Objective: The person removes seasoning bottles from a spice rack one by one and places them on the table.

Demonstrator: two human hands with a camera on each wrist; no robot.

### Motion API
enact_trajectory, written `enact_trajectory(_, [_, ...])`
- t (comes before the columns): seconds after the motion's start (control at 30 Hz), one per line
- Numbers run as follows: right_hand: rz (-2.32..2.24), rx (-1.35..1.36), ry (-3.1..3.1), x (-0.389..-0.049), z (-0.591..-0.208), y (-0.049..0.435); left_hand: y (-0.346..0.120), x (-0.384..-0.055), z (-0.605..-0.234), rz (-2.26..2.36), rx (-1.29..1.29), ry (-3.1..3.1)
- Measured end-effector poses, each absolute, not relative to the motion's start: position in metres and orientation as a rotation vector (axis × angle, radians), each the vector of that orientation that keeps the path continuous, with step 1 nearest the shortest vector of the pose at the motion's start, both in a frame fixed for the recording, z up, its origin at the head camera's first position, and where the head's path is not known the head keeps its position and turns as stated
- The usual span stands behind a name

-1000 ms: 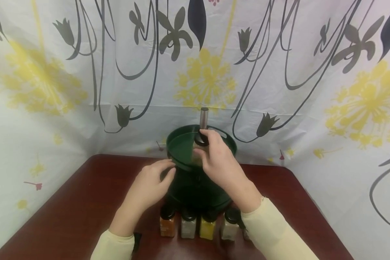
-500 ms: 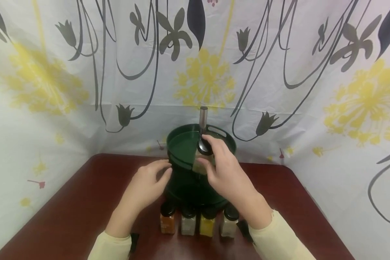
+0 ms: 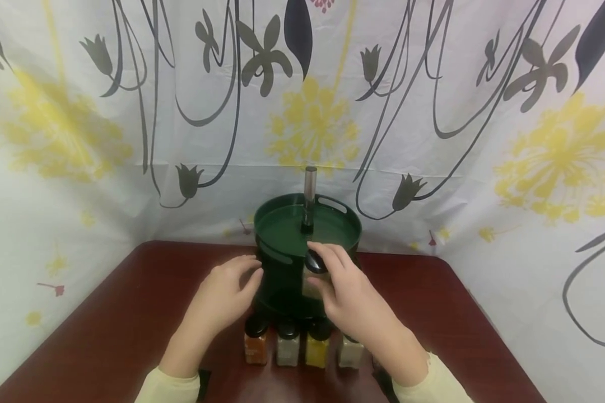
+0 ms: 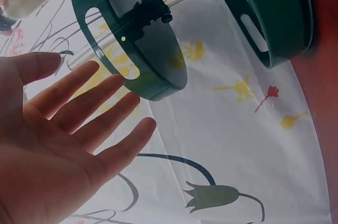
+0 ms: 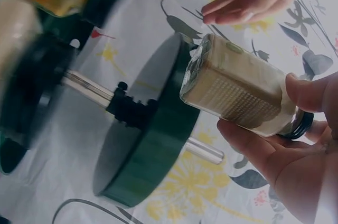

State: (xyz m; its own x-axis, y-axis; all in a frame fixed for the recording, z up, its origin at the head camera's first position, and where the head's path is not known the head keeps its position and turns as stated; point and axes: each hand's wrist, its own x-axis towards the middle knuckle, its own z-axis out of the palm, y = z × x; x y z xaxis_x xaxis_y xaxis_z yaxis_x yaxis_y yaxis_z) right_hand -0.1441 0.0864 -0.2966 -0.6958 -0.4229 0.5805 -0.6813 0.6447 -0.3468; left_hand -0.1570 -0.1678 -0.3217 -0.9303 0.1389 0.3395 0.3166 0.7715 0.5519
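Note:
My right hand (image 3: pixel 358 302) grips a square glass spice jar (image 5: pixel 237 89) of beige powder with a black lid, its thumb and fingers near the lid end. In the head view the jar is in front of the upper tray of a green two-tier stand (image 3: pixel 282 229), overlapping the gap above the lower tray (image 3: pixel 269 305). My left hand (image 3: pixel 227 294) is at the stand's left side, palm towards it; the left wrist view shows its fingers (image 4: pixel 97 121) spread and relaxed, holding nothing.
Several black-lidded spice jars line the table before the stand: orange (image 3: pixel 255 347), pale grey (image 3: pixel 288 350), yellow (image 3: pixel 317 351) and beige (image 3: pixel 350 354). A metal post (image 3: pixel 310 184) rises through the upper tray. Dark items lie by both sleeves. A patterned curtain (image 3: pixel 222 218) hangs behind.
My right hand has brought the jar from over the upper tray down and towards me, below its front rim. The left hand has shifted slightly left and down, away from the tray.

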Motion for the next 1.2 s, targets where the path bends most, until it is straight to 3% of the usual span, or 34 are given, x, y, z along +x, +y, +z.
enact_trajectory(1.2, [0.797, 0.989, -2.490, -0.155, -0.327, 0.073, -0.168, -0.155, -0.325, -0.802, -0.311, -2.721])
